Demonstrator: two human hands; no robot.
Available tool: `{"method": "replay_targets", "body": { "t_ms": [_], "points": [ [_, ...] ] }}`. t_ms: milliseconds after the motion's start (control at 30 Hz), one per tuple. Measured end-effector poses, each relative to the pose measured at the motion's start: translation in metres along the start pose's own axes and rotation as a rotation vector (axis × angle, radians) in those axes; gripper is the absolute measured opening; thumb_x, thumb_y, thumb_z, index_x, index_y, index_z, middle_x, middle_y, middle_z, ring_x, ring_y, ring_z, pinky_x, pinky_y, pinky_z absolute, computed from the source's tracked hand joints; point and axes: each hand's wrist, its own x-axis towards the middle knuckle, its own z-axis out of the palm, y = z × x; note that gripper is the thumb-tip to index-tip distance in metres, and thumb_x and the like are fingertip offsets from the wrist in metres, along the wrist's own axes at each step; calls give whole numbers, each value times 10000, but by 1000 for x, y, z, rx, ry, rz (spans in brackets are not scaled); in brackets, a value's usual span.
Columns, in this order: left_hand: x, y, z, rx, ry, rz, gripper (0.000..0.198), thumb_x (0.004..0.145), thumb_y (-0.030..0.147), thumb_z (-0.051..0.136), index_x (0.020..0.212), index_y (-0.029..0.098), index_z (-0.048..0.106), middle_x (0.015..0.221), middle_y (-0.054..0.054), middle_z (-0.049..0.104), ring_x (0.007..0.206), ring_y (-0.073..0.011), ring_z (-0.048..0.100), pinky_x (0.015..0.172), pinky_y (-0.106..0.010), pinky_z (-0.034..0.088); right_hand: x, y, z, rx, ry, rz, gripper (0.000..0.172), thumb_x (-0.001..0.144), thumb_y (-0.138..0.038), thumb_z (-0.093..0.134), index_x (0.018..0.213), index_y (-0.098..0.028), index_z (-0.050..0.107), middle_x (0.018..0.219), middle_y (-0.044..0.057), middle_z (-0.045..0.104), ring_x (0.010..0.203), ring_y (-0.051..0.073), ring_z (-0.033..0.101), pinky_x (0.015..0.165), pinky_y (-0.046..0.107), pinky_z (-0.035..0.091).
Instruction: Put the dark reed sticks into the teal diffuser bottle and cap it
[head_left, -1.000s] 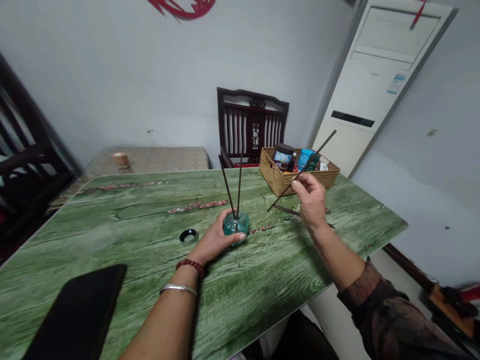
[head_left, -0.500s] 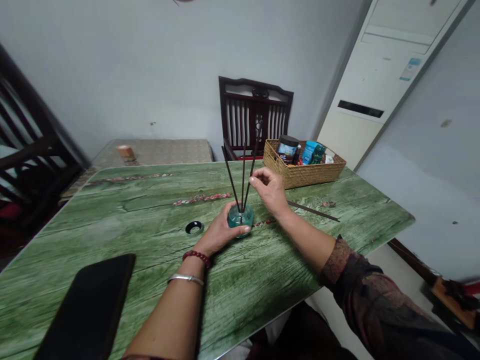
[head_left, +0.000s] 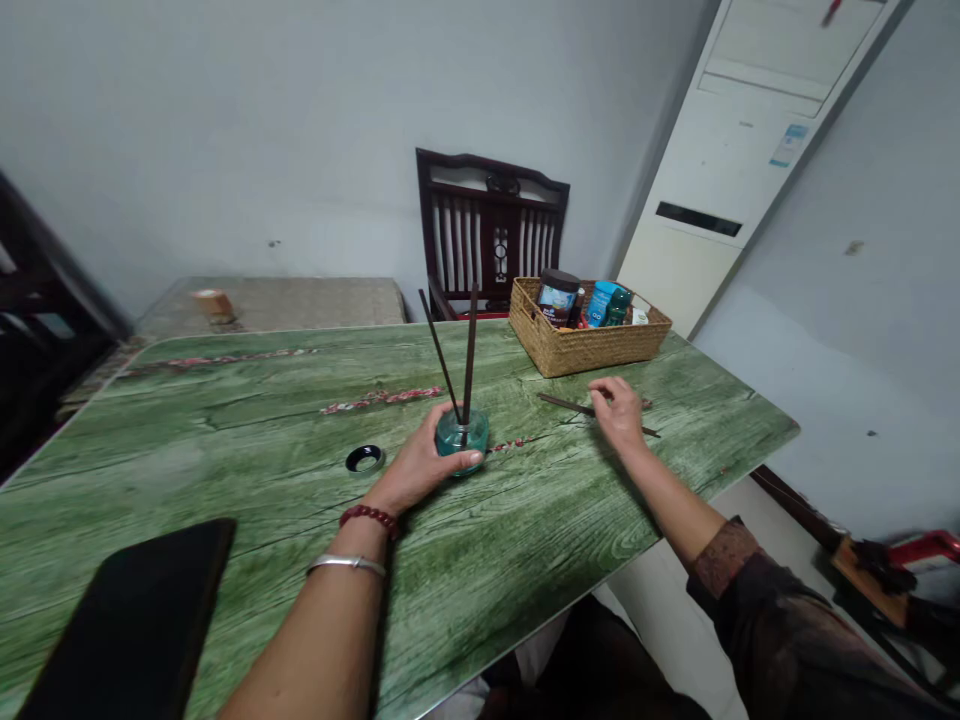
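Note:
My left hand (head_left: 427,452) is wrapped round a small teal glass diffuser bottle (head_left: 461,436) standing on the table, its thumb across the front. Dark reed sticks (head_left: 442,355) rise from the bottle's neck and fan apart; the right one looks thicker, perhaps two overlapping. Another dark reed stick (head_left: 566,403) lies on the table to the right. Over it is my right hand (head_left: 617,410), fingers bent and a small gap between thumb and index finger. The hand hides part of this stick. A black ring-shaped cap (head_left: 365,459) lies left of the bottle.
A woven basket (head_left: 600,350) with jars and bottles stands behind my right hand. The black phone-like slab (head_left: 135,620) lies at the table's near left. Beyond the green table (head_left: 285,480) are a dark wooden chair (head_left: 495,225) and a lower surface with a small orange-brown object (head_left: 214,305).
My right hand has let go of a reed in the bottle and moved right, over the stick on the table. The right-hand reeds now stand closer together. My left hand keeps holding the bottle.

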Motion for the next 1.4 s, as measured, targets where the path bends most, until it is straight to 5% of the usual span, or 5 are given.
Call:
{"method": "replay_targets", "body": {
  "t_ms": [167,400,1400],
  "points": [
    [0,3,0,29,33,7,774,641,515,791,1290,212,495,1238,-118,654,1121,-323,641,1012,-509,483,-24,48,-17,-353,-107,87,256,869,-160,522,972,-184,756,986,104,672,988,250,554,922,371,403],
    [1,3,-4,63,37,-19,746,650,512,785,1270,210,500,1163,-111,688,1055,-321,669,981,-512,507,-29,34,-10,-553,-340,81,290,904,-194,549,1093,-245,763,1137,106,646,1096,286,494,910,389,358],
    [0,3,-2,77,28,-39,777,646,517,786,1295,218,480,1223,-115,652,1091,-313,646,992,-503,494,-27,23,-21,-612,-494,37,166,934,-237,549,921,-188,707,974,104,698,957,248,591,862,344,362]
  ]
}}
